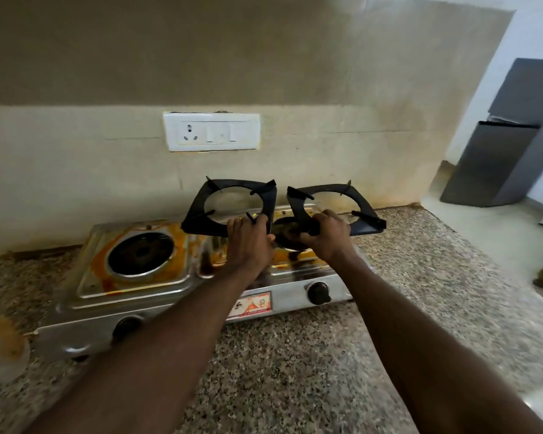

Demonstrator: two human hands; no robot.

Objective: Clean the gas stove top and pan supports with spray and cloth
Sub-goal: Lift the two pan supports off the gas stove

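A steel two-burner gas stove (182, 292) sits on the granite counter, its top stained orange and brown. The left burner (140, 253) is bare. My left hand (248, 242) grips the near edge of one black pan support (198, 211), held tilted up above the stove's middle. My right hand (328, 234) grips a second black pan support (362, 205), lifted above the right burner (287, 238), which is partly hidden behind my hands. No spray bottle or cloth is in view.
The speckled granite counter (295, 355) runs in front and to the right of the stove. A white socket plate (211, 132) is on the wall behind. A grey fridge (499, 164) stands at the right. Two black knobs (318, 292) face me.
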